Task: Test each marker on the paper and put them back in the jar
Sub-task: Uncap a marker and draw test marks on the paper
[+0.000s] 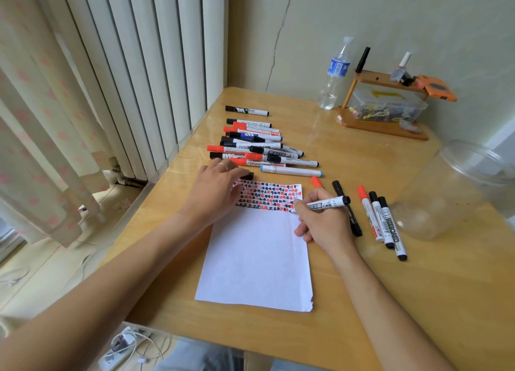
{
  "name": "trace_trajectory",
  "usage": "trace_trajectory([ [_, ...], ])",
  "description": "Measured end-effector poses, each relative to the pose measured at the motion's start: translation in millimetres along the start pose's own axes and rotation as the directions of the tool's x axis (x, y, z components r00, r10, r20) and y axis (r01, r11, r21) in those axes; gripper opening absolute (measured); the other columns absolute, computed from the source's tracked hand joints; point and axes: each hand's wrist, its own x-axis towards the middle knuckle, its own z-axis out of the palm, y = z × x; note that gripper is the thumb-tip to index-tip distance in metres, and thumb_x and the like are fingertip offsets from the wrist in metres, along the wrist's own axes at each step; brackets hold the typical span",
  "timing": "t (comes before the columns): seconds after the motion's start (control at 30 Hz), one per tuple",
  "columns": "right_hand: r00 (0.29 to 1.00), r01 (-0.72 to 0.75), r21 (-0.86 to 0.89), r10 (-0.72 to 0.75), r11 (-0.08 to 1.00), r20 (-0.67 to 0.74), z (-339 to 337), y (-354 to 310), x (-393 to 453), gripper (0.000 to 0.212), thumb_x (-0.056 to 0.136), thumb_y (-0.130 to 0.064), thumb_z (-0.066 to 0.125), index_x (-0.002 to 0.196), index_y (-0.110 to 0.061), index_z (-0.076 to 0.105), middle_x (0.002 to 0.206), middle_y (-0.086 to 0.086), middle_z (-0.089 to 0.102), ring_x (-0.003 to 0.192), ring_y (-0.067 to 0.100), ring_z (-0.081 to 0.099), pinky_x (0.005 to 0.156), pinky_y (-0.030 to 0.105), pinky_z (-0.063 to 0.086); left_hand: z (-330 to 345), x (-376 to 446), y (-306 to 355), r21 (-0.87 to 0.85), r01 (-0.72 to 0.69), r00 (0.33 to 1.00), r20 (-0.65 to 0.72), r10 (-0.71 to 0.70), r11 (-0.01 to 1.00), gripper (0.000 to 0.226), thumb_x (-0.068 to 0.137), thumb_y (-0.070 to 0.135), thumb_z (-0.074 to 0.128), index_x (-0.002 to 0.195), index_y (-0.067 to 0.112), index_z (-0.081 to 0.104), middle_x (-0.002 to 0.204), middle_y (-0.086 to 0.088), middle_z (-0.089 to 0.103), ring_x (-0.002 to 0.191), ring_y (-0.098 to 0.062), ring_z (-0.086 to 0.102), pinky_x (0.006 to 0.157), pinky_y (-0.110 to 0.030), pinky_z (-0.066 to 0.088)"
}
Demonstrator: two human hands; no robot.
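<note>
Our right hand (324,225) grips a white-barrelled marker (327,203) in a writing hold, its tip down on the paper (256,259) at the right end of the lowest row of test marks (269,196); the black end of the barrel points away to the right. Our left hand (216,191) lies on the paper's top left corner, fingers curled round a small black cap (249,175), most likely this marker's own. So we judge the testing stroke to be the step in hand. The jar (446,192) lies on its side at the right of the worktop (390,301), and nothing can be made out in it. A pile of markers (259,146) sits beyond the paper, and a few more (380,220) lie between our right hand and the jar. Next we would lift the tip, bring cap and marker together, press until it seats, then carry the marker to the jar's mouth.
</note>
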Motion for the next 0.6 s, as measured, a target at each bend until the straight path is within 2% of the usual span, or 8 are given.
trace_trajectory([
  [0.17, 0.998, 0.065, 0.062, -0.064, 0.996, -0.021, -1.8, -0.8, -1.3, 0.023, 0.095, -0.024, 0.072, 0.078, -0.026, 0.056, 0.055, 0.006, 0.063, 0.051, 0.039, 0.066, 0.040, 0.027, 0.040, 13.3, 18.5, 4.2, 0.061, 0.055, 0.998, -0.011, -0.054, 0.997, 0.038, 0.096, 0.025, 0.064, 0.133, 0.019, 0.065, 0.121, -0.007, 0.064, 0.112, -0.028, 0.053, 0.091, -0.043, 0.047],
  [0.23, 0.996, 0.091, 0.098, -0.093, 0.991, 0.012, -3.7, -0.7, -0.9, 0.019, 0.095, -0.020, 0.072, 0.084, -0.021, 0.057, 0.055, 0.007, 0.059, 0.047, 0.030, 0.060, 0.038, 0.025, 0.037, 14.7, 22.9, 7.3, 0.052, 0.073, 0.997, -0.014, -0.072, 0.996, 0.029, 0.096, 0.024, 0.064, 0.124, 0.020, 0.069, 0.118, -0.005, 0.064, 0.110, -0.026, 0.052, 0.089, -0.041, 0.046],
  [0.33, 0.981, 0.163, 0.159, -0.178, 0.974, 0.083, -5.3, -3.1, -0.9, 0.014, 0.096, -0.010, 0.071, 0.094, -0.012, 0.058, 0.063, 0.002, 0.057, 0.045, 0.020, 0.053, 0.038, 0.024, 0.035, 11.8, 22.4, 11.6, -0.042, 0.053, 0.997, -0.051, -0.055, 0.998, 0.020, 0.092, 0.017, 0.071, 0.111, 0.019, 0.070, 0.110, -0.003, 0.064, 0.104, -0.025, 0.052, 0.082, -0.038, 0.045],
  [0.43, 0.961, 0.212, 0.215, -0.243, 0.953, 0.129, -5.0, -5.7, -1.7, 0.012, 0.095, -0.004, 0.071, 0.100, -0.008, 0.060, 0.074, 0.000, 0.064, 0.051, 0.021, 0.056, 0.041, 0.028, 0.040, 5.8, 10.0, 22.2, -0.178, -0.024, 0.998, -0.063, 0.013, 0.984, 0.020, 0.089, 0.013, 0.076, 0.106, 0.018, 0.066, 0.103, -0.001, 0.063, 0.096, -0.024, 0.056, 0.073, -0.038, 0.048],
  [0.5, 0.949, 0.228, 0.255, -0.273, 0.940, 0.156, -2.5, -7.2, -2.9, 0.010, 0.096, -0.008, 0.070, 0.101, -0.009, 0.062, 0.082, 0.006, 0.067, 0.052, 0.022, 0.060, 0.041, 0.029, 0.041, 4.3, -1.0, 28.6, -0.215, -0.062, 0.996, -0.083, 0.046, 0.975, 0.019, 0.089, 0.014, 0.076, 0.104, 0.019, 0.065, 0.101, 0.001, 0.062, 0.093, -0.022, 0.056, 0.070, -0.040, 0.049],
  [0.6, 0.939, 0.236, 0.269, -0.291, 0.934, 0.184, 1.9, -8.4, -6.0, 0.010, 0.093, -0.022, 0.066, 0.100, -0.014, 0.064, 0.094, 0.012, 0.068, 0.056, 0.024, 0.063, 0.042, 0.027, 0.040, 7.1, -12.3, 30.4, -0.217, -0.090, 0.991, -0.115, 0.066, 0.972, 0.017, 0.091, 0.016, 0.074, 0.105, 0.020, 0.065, 0.099, 0.002, 0.062, 0.092, -0.020, 0.054, 0.073, -0.042, 0.048],
])
